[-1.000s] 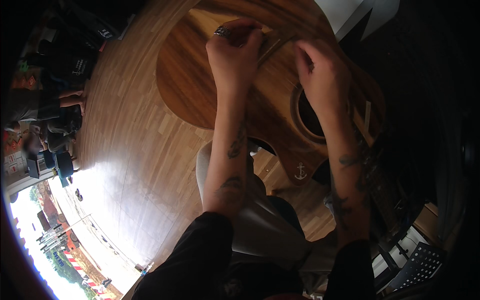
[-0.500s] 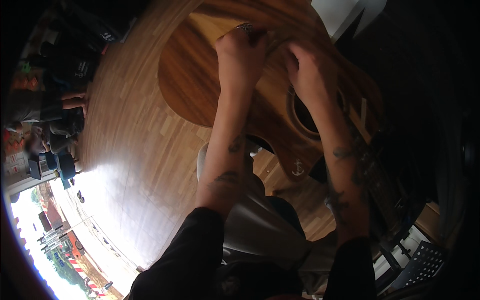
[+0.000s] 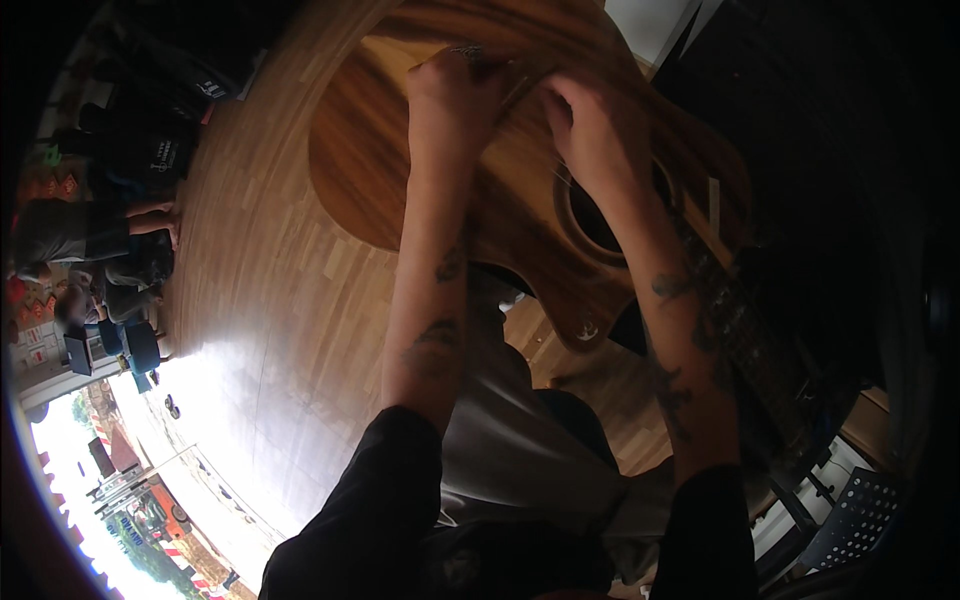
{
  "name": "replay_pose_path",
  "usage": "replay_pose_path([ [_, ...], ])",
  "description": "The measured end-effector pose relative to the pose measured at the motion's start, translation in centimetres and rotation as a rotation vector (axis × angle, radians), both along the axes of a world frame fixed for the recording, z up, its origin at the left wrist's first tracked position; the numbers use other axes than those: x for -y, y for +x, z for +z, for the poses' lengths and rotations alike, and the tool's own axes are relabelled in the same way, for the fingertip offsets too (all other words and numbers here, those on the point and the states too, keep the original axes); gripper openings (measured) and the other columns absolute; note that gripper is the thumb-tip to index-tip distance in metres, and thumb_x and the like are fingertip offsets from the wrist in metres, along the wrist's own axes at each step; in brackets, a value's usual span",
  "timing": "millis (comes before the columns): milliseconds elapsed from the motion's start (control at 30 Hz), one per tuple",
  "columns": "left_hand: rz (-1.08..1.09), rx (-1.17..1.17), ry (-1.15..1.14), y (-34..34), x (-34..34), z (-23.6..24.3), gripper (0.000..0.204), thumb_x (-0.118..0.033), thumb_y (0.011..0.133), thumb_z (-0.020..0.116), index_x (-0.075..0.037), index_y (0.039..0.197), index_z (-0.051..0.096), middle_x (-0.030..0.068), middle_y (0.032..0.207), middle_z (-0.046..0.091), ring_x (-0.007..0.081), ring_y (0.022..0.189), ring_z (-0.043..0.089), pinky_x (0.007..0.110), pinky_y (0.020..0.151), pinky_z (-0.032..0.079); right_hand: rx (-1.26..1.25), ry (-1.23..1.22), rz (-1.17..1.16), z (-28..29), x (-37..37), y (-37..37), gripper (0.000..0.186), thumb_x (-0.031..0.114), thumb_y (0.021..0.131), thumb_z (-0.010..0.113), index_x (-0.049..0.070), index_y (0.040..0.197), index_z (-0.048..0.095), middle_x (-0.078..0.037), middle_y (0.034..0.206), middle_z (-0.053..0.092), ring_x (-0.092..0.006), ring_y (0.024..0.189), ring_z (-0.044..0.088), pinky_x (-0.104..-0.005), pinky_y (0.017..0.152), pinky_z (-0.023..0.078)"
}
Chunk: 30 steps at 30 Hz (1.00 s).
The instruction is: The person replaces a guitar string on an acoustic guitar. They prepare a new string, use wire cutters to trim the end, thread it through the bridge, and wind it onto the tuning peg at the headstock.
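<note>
An acoustic guitar (image 3: pixel 350 150) with a brown striped wooden top lies before me, its neck (image 3: pixel 755 360) running toward the lower right. Over the lower part of its body, my left hand (image 3: pixel 455 95) is closed, knuckles up, a ring on one finger. My right hand (image 3: pixel 597 120) is close beside it, between there and the soundhole (image 3: pixel 590 218), with thumb and forefinger drawn together. A few thin strings show by the hole's edge. Both sets of fingertips are hidden or in shadow, so whatever they grip cannot be made out.
My lap in grey trousers (image 3: pixel 490 440) is below the guitar. A black perforated music stand (image 3: pixel 855 515) stands at the lower right. Wooden floor (image 3: pixel 270 230) stretches left toward several people (image 3: pixel 60 235) and dark bags. Strong light enters through an opening at the lower left.
The guitar and both hands appear slightly farther left in the picture, along with a small shift of the whole view. Both hands keep nearly the same pose over the guitar.
</note>
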<state>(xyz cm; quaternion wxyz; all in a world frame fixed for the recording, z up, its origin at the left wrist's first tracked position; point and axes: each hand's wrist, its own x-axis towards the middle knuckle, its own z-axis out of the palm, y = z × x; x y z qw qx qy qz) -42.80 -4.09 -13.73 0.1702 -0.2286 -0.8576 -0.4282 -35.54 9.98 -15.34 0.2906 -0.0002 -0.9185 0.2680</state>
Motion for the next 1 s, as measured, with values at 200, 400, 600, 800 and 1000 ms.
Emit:
replay_pose_path([
  [200, -0.013, 0.158, 0.141, 0.0, 0.5, -0.2, 0.017, -0.009, 0.082, 0.074, -0.004, 0.098, 0.077, 0.0102, 0.088, 0.076, 0.0156, 0.082, 0.073, 0.028, 0.076, 0.055, 0.014, -0.015, 0.006, -0.2, 0.0, 0.2, 0.012, 0.013, 0.090, 0.064, 0.008, 0.100, 0.070, -0.013, 0.089, 0.070, -0.0333, 0.079, 0.068, -0.0400, 0.068, 0.054],
  [400, 0.002, 0.190, 0.159, -0.1, 0.2, -0.4, 0.017, -0.009, 0.082, 0.073, -0.004, 0.098, 0.077, 0.0100, 0.088, 0.076, 0.0153, 0.083, 0.072, 0.028, 0.077, 0.055, 0.030, -0.040, 0.009, -0.3, 0.0, 0.1, 0.013, 0.014, 0.090, 0.065, 0.007, 0.101, 0.070, -0.014, 0.090, 0.070, -0.0333, 0.080, 0.068, -0.0397, 0.069, 0.053],
  [600, 0.051, 0.186, 0.154, -0.1, 0.1, -0.2, 0.016, -0.009, 0.082, 0.072, -0.004, 0.096, 0.077, 0.0104, 0.087, 0.076, 0.0153, 0.080, 0.072, 0.028, 0.075, 0.055, -0.033, -0.090, 0.003, -0.6, 0.3, -0.1, 0.010, 0.011, 0.087, 0.065, 0.005, 0.093, 0.071, -0.012, 0.085, 0.070, -0.0315, 0.080, 0.067, -0.0398, 0.073, 0.053],
  [800, 0.003, 0.117, 0.161, -0.4, 0.5, -0.9, 0.015, -0.008, 0.081, 0.073, -0.004, 0.094, 0.077, 0.0116, 0.084, 0.075, 0.0162, 0.078, 0.072, 0.028, 0.073, 0.055, -0.059, -0.048, 0.010, -0.4, 0.2, -0.2, 0.010, 0.011, 0.088, 0.065, 0.005, 0.094, 0.071, -0.012, 0.085, 0.070, -0.0314, 0.081, 0.067, -0.0396, 0.072, 0.053],
  [1000, -0.011, 0.063, 0.071, -0.5, 0.6, -0.9, 0.016, -0.013, 0.080, 0.075, -0.004, 0.092, 0.077, 0.0128, 0.078, 0.074, 0.0171, 0.072, 0.072, 0.029, 0.068, 0.055, -0.040, -0.063, -0.005, -0.6, 0.4, -0.2, 0.011, 0.013, 0.089, 0.064, 0.005, 0.095, 0.071, -0.013, 0.084, 0.069, -0.0326, 0.080, 0.067, -0.0402, 0.071, 0.053],
])
